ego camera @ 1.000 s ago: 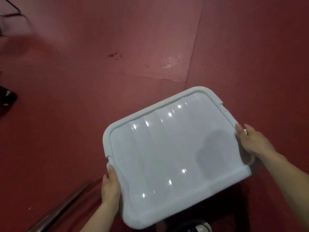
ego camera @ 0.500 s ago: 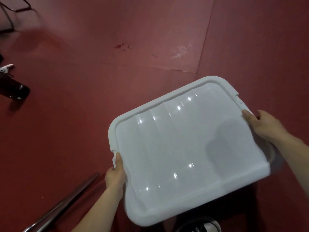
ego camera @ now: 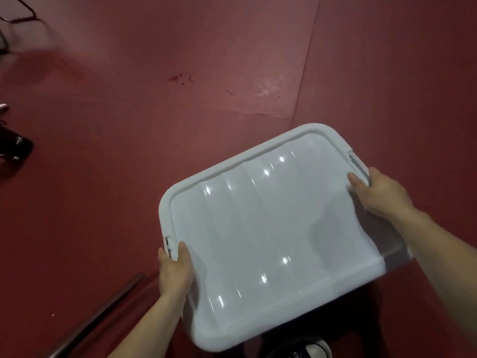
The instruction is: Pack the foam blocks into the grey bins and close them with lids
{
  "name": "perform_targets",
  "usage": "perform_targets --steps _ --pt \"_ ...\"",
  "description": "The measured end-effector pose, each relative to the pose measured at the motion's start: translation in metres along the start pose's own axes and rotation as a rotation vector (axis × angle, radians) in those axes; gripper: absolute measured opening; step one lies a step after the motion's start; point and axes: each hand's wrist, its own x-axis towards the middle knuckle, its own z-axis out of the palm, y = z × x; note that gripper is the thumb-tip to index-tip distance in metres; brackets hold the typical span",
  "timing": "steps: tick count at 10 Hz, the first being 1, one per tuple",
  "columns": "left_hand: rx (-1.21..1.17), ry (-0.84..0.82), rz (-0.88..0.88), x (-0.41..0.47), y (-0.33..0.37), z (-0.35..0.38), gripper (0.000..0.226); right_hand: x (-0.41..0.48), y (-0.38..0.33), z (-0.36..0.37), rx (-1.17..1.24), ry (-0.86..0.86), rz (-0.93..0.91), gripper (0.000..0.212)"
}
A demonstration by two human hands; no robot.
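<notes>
Lid (ego camera: 271, 228) is edging farther; left hand (ego camera: 175, 272) and right hand (ego camera: 379, 195) fingers are pinching opposite edges; seeming light, bendy, slick.

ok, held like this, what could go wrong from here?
1. Left hand and right hand hold the lid only at its side edges; if a latch isn't seated, the bin below could drop away.
2. The lid is tilted and glossy, so a grip may slip.
3. A metal bar lies on the floor near the shoe: possible trip hazard.

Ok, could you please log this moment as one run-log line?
lid: on grey bin | left hand: grips lid's left edge | right hand: grips lid's right edge
</notes>
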Motion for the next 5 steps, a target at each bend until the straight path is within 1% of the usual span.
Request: perform_targets --steps 1,2,3,4,5 --pt "0.013 -0.033 0.019 -0.007 0.008 0.001 0.078 -0.006 -0.007 0.001 -0.020 -0.036 0.011 0.076" --pt "0.024 -0.086 0.012 -0.004 0.011 -0.005 0.081 -0.006 -0.011 -0.008 -0.039 -0.156 0.058 0.095" --pt "0.094 -0.125 0.112 -0.005 0.016 -0.017 0.083 -0.022 -0.022 -0.021 -0.030 -0.177 0.028 0.097" --pt "0.099 -0.145 0.239 -0.022 0.046 -0.028 0.086 -0.063 -0.035 -0.045 -0.038 -0.152 -0.006 0.087" --pt "0.127 -0.213 0.345 -0.044 0.079 -0.039 0.084 -0.108 -0.039 -0.062 -0.067 -0.140 0.003 0.087"
